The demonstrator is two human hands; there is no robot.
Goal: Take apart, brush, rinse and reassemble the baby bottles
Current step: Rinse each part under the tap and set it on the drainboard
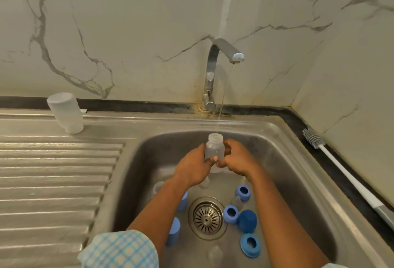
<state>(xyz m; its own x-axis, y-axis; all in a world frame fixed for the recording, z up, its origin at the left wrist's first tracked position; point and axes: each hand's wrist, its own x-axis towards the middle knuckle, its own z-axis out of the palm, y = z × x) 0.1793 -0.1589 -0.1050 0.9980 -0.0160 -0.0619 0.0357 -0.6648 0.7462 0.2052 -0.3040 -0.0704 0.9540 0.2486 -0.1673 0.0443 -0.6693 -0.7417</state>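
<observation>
Both hands hold a clear baby bottle body (215, 147) upright over the sink, its open mouth just under a thin stream from the tap (226, 51). My left hand (195, 168) grips its left side with the thumb across the front. My right hand (237, 159) grips its right side. A second clear bottle body (65, 112) stands upside down on the draining board. Blue screw rings (243, 192) (230, 213) (250, 244), blue caps (247, 220) (173, 234) and clear teats (215, 254) lie on the sink floor.
The steel sink basin (149, 161) has a round drain strainer (206, 217) in the middle. A ribbed draining board (53, 182) extends to the left. A long white-handled bottle brush (341, 171) lies on the dark counter edge at the right, by the marble wall.
</observation>
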